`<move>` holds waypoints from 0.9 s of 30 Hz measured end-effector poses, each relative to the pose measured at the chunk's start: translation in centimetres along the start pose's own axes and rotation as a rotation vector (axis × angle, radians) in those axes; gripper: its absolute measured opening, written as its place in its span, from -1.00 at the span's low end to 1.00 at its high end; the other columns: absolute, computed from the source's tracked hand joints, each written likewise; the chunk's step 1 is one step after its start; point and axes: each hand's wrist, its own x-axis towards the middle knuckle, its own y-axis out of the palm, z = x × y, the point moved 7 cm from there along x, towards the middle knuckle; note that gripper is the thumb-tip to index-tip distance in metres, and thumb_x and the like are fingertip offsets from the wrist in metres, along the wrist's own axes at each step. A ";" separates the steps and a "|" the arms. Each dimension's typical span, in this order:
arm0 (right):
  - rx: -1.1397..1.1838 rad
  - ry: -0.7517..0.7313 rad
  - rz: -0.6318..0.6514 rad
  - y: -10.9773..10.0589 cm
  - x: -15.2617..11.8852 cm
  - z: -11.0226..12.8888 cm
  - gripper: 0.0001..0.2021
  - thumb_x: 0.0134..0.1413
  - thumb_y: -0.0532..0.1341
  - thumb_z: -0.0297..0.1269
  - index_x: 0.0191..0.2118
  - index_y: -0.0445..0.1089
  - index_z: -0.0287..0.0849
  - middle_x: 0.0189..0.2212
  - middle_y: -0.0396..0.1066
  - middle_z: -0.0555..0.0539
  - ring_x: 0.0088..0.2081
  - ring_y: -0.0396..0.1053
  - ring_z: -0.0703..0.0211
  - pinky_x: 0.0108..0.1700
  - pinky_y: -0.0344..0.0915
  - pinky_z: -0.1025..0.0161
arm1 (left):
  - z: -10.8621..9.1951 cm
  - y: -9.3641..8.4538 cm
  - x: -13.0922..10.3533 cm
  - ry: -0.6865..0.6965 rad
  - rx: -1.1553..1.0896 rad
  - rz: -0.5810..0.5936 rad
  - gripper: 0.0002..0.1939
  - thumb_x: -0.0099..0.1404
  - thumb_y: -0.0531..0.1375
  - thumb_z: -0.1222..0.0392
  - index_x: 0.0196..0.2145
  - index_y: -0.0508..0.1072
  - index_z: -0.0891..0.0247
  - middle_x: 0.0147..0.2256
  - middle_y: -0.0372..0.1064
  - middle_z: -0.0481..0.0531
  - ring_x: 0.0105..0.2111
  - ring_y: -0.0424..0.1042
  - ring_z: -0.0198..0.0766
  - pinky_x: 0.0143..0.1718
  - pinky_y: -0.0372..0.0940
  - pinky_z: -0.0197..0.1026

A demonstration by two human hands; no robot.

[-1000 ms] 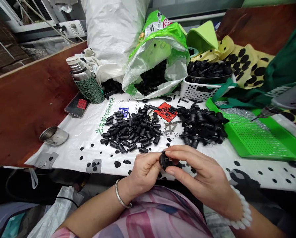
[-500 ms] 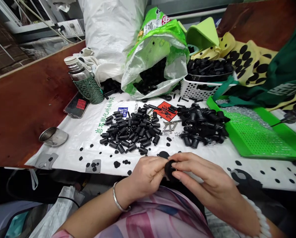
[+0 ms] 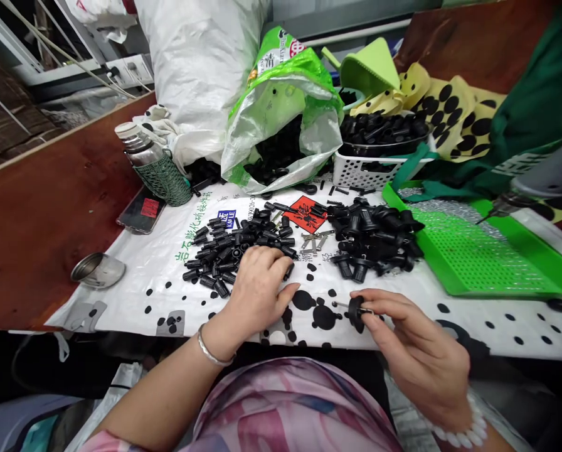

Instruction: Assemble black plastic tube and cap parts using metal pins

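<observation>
Right hand (image 3: pixel 417 351): thumb and fingertips pinching one round black piece (image 3: pixel 355 312) from behind, above the near part of the counter (image 3: pixel 133 298). A slim metal rod (image 3: pixel 341 305) projects from its far face, toward the left; I judge the rear grip leaves that end clear.

Left hand (image 3: pixel 259 282): palm down at the near right edge of the left pile, fingers curled, thumb spread away. A small dark part (image 3: pixel 288 271) shows beside the fingertips; from my remote view I can't make out whether it is gripped.

Left pile: black cylinders (image 3: pixel 215 257), loose, many lying on their sides, probably heaped there for the left hand's easy reach.

Right pile: flanged black parts (image 3: pixel 370 235), apart from the cylinders, likely to keep the two kinds unmixed.

Between piles: flat metal strips (image 3: pixel 312 243), a small cluster, central, which I take as convenient to either hand.

Far right: green tray (image 3: pixel 436 267), silvery bits inside, its raised rim presumably containing them; a drill-like tool (image 3: pixel 520 188) above.

Behind: white basket (image 3: pixel 363 171) and green-and-white sack (image 3: pixel 325 147), both holding black parts, seemingly bulk stock set back to spare working room.
</observation>
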 end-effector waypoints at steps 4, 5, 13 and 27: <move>0.009 0.006 -0.005 -0.2 -0.7 -0.8 -0.82 0.04 0.19 -0.51 -0.23 0.36 -0.15 -0.22 0.42 -0.15 -0.16 0.42 0.08 -0.13 0.39 0.12 | 0.9 1.0 0.9 -0.114 0.222 0.027 -0.72 0.15 0.22 0.04 -0.32 0.42 0.34 -0.15 0.30 0.25 -0.05 0.24 0.08 0.11 0.02 0.21; 0.010 0.009 -0.009 -0.2 -0.8 -0.9 -0.83 0.04 0.19 -0.51 -0.23 0.36 -0.16 -0.22 0.42 -0.15 -0.16 0.42 0.08 -0.12 0.39 0.12 | 0.8 1.1 0.9 -0.118 0.234 0.023 -0.76 0.16 0.21 0.07 -0.33 0.42 0.33 -0.15 0.30 0.24 -0.04 0.24 0.07 0.12 0.01 0.21; 0.035 0.006 -0.014 -0.2 -0.2 -0.7 -0.83 0.05 0.18 -0.50 -0.22 0.35 -0.16 -0.21 0.42 -0.16 -0.15 0.41 0.08 -0.11 0.36 0.11 | -1.0 0.1 0.5 0.015 -0.030 -0.115 -0.86 0.24 0.13 0.26 -0.23 0.32 0.31 -0.34 0.40 0.04 -0.30 0.39 -0.22 0.13 0.06 0.09; 0.073 -0.128 0.041 1.6 1.3 2.9 -0.75 0.02 0.18 -0.57 -0.16 0.35 -0.18 -0.18 0.41 -0.17 -0.12 0.40 0.06 -0.10 0.36 0.10 | -2.0 0.7 -1.4 -0.009 -0.332 -0.004 -0.84 0.19 0.13 0.34 -0.22 0.31 0.29 -0.32 0.43 0.08 -0.31 0.42 -0.18 -0.27 0.33 -0.16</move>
